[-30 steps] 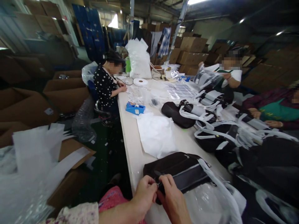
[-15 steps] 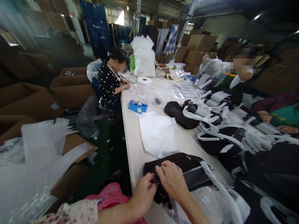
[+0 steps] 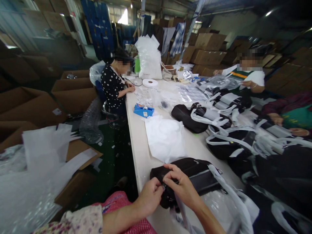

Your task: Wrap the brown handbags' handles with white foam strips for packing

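A black bag (image 3: 195, 172) lies at the near edge of the white table (image 3: 136, 143), with a white-wrapped strap (image 3: 226, 185) along its right side. At the bag's left end, my left hand (image 3: 151, 195) is closed, thumb and fingers pinched on a small part of the bag that I cannot make out. Beside it my right hand (image 3: 181, 187) rests against the bag, its thumb and index finger apart in a curve, the other fingers partly hidden. Clear plastic (image 3: 216, 208) lies under and beside the bag.
White sheets (image 3: 165, 138) and a blue tape dispenser (image 3: 143, 110) lie beyond the bag. More black bags (image 3: 231, 141) are piled to the right. A person in polka dots (image 3: 114, 84) sits at the left edge; other people work at the right. Cardboard boxes (image 3: 75, 94) stand left.
My right hand's thumb and index finger have spread apart and lifted slightly. My left hand has moved a little. The person at the far right has lowered the clear plastic bag.
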`<move>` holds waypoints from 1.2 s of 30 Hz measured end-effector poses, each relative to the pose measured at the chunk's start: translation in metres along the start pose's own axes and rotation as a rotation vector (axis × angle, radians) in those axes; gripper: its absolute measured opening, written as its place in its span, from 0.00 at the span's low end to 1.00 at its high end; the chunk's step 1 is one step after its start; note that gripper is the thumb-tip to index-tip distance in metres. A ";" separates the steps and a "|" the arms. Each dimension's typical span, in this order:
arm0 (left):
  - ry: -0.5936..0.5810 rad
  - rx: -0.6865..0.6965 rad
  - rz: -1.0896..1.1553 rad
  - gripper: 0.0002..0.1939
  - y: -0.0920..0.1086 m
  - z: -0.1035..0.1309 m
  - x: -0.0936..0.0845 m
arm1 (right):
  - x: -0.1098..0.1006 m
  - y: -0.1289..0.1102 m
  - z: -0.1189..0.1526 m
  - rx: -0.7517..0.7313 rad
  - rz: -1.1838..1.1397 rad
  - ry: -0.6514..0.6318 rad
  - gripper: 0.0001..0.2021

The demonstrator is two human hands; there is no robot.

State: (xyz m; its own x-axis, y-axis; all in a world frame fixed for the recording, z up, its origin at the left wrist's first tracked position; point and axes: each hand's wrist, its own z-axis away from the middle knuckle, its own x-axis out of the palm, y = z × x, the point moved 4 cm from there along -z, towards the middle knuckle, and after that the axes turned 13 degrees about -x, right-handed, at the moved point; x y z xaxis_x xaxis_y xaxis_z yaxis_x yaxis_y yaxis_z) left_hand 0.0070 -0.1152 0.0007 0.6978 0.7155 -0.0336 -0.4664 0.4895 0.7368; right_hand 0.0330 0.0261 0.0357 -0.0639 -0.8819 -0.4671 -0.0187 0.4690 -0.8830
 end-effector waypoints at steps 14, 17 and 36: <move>-0.437 -0.256 -0.313 0.22 0.010 -0.017 -0.015 | 0.052 0.003 0.089 -0.545 0.645 0.401 0.11; -0.403 -0.232 -0.357 0.16 0.017 -0.014 -0.017 | 0.066 0.010 0.092 -0.554 0.710 0.470 0.13; -0.323 -0.108 -0.517 0.07 0.045 -0.004 -0.019 | 0.032 0.005 0.044 -0.657 0.589 0.138 0.11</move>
State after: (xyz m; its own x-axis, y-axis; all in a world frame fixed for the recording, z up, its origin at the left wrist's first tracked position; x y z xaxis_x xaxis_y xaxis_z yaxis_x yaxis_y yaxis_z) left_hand -0.0292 -0.1050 0.0320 0.9696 0.1936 -0.1494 -0.0647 0.7923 0.6067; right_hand 0.0749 -0.0015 0.0144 -0.3621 -0.4956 -0.7895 -0.5101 0.8142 -0.2772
